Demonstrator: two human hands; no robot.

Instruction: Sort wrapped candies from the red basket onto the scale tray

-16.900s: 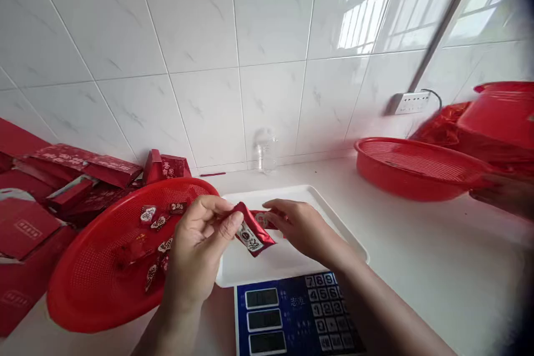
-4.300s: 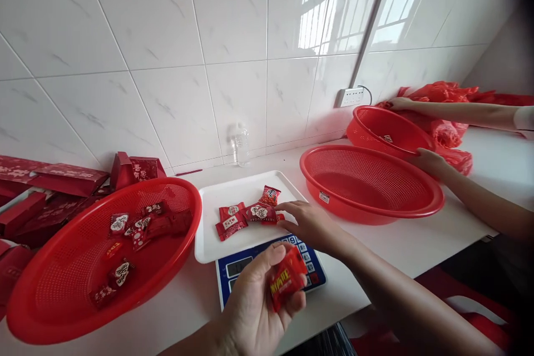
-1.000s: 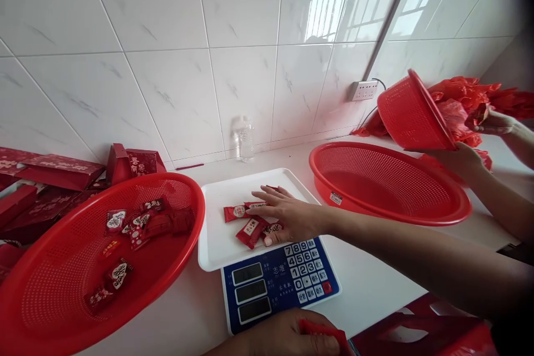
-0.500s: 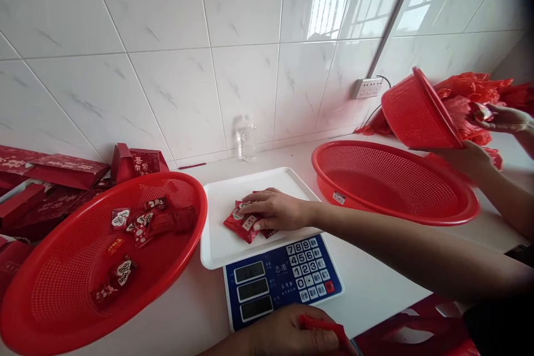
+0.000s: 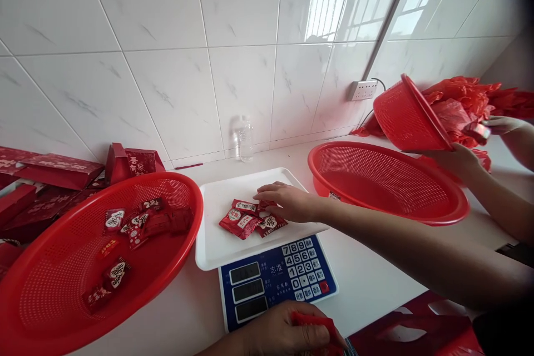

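Note:
My right hand [image 5: 287, 201] reaches over the white tray [image 5: 221, 250] of a blue electronic scale [image 5: 275, 283]. Its fingers are curled onto a small heap of red candy packets [image 5: 238, 222] on the tray. My left hand [image 5: 279, 336] sits at the bottom edge in front of the scale, closed round a red candy packet [image 5: 315, 322]. A large red mesh basket [image 5: 175, 258] to the left of the tray holds several more candy packets [image 5: 137, 221].
Another person's hand [image 5: 456, 158] tilts a small red basket [image 5: 403, 117] over a big red basket [image 5: 375, 178] at the right; their other hand [image 5: 503, 124] is at red plastic bags [image 5: 463, 94]. Red gift boxes [image 5: 54, 169] lie far left. A clear bottle [image 5: 246, 139] and wall socket [image 5: 362, 90] are behind.
My right hand has swept the packets on the tray together into a heap and drawn back slightly to the right. My left hand stays low, still gripping its packet.

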